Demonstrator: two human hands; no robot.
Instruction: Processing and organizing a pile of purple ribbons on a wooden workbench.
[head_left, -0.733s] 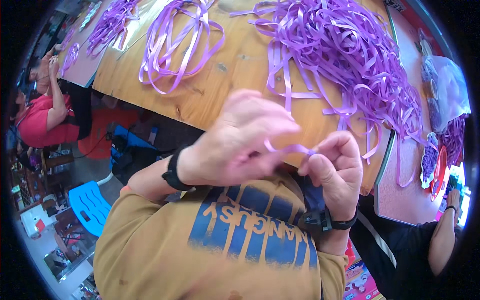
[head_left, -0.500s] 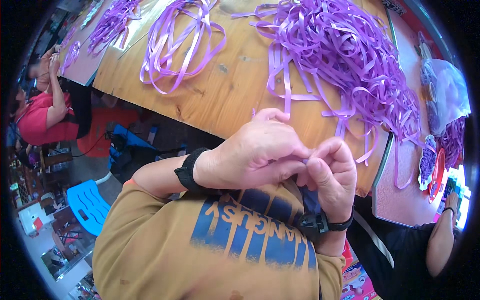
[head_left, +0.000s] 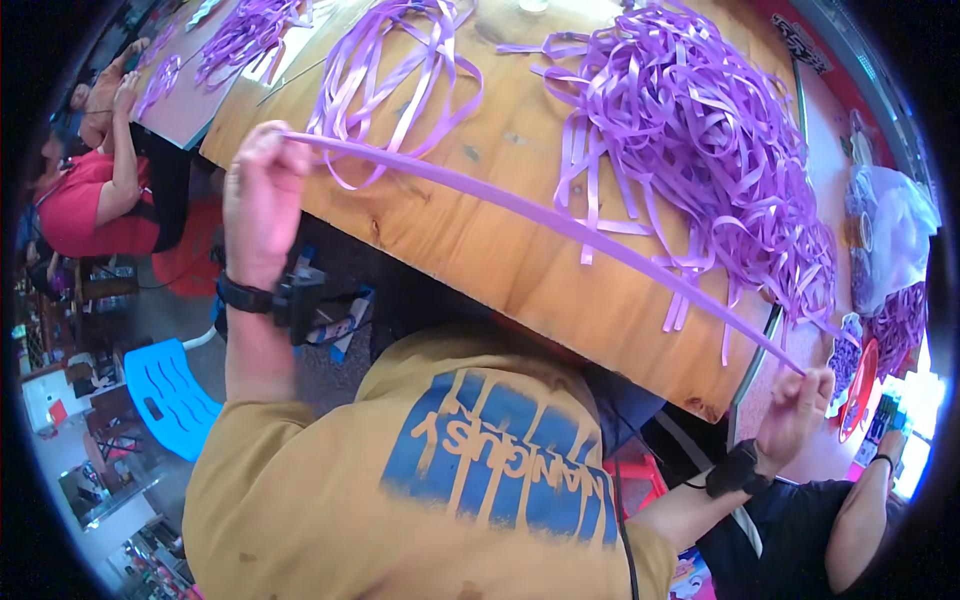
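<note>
Across the middle of the frame, 1 purple ribbon runs on a slant from upper left to lower right, drawn out nearly straight between 2 hands. At its upper-left end the left hand is raised, fingers closed in a pinch on the ribbon. At lower right the right hand pinches the other end, though blur hides exactly which fingertips bear on it. Holding the ends this far apart seems to be what keeps the strip taut and lifted above the wooden table.

Beyond the ribbon, toward the upper right, a tangled pile of purple ribbons covers much of the tabletop; a looser looped bundle lies at upper centre, apart from the pile. Both probably sit at the far side so that the near edge leaves room for the arms.

As for writing, the tan shirt carries a blue printed panel with large capital letters, upside down in the frame and partly lost in folds. At the upper right edge, a dark sign bears pale characters, bent by the lens and too small to make out surely. No label or maker's mark can be made out on the ribbons.
</note>
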